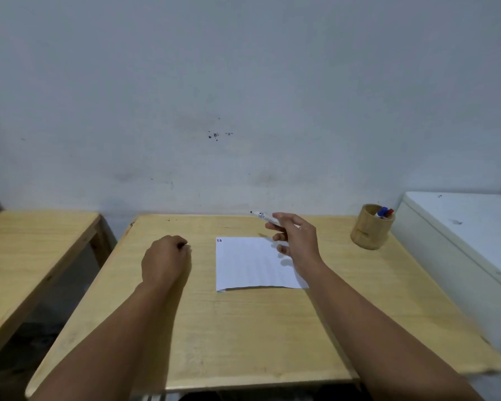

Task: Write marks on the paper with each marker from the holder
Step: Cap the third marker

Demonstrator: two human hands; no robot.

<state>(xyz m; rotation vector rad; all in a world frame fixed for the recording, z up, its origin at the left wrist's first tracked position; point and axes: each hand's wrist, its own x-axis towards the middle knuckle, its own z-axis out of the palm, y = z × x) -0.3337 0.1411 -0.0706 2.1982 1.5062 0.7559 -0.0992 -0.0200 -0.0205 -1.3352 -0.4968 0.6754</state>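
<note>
A white sheet of paper [252, 263] lies on the wooden table [243, 328], with small coloured marks [219, 240] at its top left corner. My right hand [294, 237] hovers over the paper's far right corner, shut on a white marker [262, 216] whose uncapped black tip points left and away. My left hand [165, 260] rests on the table left of the paper, fingers curled; a small dark piece, perhaps a cap, shows at its fingertips. A round wooden holder [370, 230] at the far right holds a blue and a red marker [383, 212].
A second wooden table [26, 247] stands to the left across a gap. A white box-like unit [460, 241] borders the table on the right, just behind the holder. A pale wall runs along the far edge.
</note>
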